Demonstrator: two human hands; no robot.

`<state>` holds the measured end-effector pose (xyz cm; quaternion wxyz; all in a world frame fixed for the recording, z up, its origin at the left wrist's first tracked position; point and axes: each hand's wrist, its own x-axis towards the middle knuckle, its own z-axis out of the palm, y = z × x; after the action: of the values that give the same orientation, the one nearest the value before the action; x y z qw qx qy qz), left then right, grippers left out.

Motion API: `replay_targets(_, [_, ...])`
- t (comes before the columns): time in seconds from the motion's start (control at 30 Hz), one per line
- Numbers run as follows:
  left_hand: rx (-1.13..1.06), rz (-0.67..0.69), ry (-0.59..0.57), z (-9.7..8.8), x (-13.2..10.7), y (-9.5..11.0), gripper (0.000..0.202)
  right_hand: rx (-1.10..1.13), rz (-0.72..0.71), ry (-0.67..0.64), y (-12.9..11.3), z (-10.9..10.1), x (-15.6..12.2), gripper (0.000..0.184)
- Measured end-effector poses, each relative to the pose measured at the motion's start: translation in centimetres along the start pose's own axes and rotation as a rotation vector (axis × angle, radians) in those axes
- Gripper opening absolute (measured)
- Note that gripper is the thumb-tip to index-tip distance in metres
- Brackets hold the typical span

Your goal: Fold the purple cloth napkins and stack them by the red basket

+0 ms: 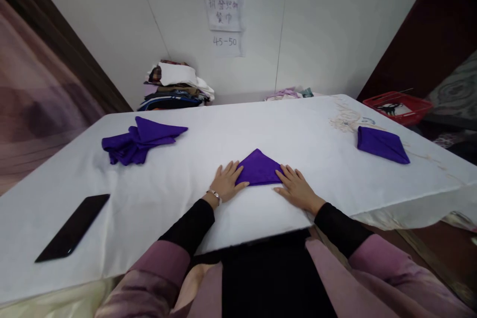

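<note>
A purple cloth napkin [259, 169], folded into a triangle, lies flat on the white tablecloth [253, 124] in front of me. Its point faces away and its long edge faces my body. My left hand [226, 182] rests on its left corner, fingers spread. On the opposite corner lies my right hand [296, 186], also with fingers apart. Both palms face down, and neither hand grips the cloth. Farther left is a loose, crumpled heap of purple cloth [145, 140]. To the right sits another purple cloth [383, 144], folded into a flat packet.
A black flat slab [74, 228] lies at the front left of the table. Behind the far edge are a stack of folded clothes [177, 87] and some pinkish cloth [285, 93]. A red basket [398, 107] stands beyond the right side. Paper signs [225, 22] hang on the wall.
</note>
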<state>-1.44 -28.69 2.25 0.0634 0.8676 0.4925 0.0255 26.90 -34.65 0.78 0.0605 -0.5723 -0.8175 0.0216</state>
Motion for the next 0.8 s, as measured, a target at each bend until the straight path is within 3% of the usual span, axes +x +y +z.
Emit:
replay_targets(0.2, [0.040, -0.158, -0.027, -0.4, -2.4, -2.7, 0.072, -0.004, 0.001, -0.007, 0.1, 0.0, 0.0, 0.072])
replay_targets(0.47, [0.028, -0.354, -0.106, -1.2, -2.5, -3.7, 0.060, 0.010, 0.001, -0.004, 0.1, 0.2, 0.1, 0.073])
replay_targets(0.57, [0.012, -0.427, -0.072, -2.4, -1.7, -2.8, 0.059, 0.015, 0.001, 0.006, 0.2, 0.4, 0.1, 0.072])
replay_targets(0.67, [0.021, -0.334, 0.036, -2.9, -0.2, -0.6, 0.058, 0.010, 0.001, 0.012, 0.2, 0.4, 0.1, 0.072])
replay_targets(0.8, [0.032, -0.083, 0.076, -1.7, 1.8, 2.0, 0.064, 0.000, -0.001, 0.005, 0.1, 0.3, 0.1, 0.072])
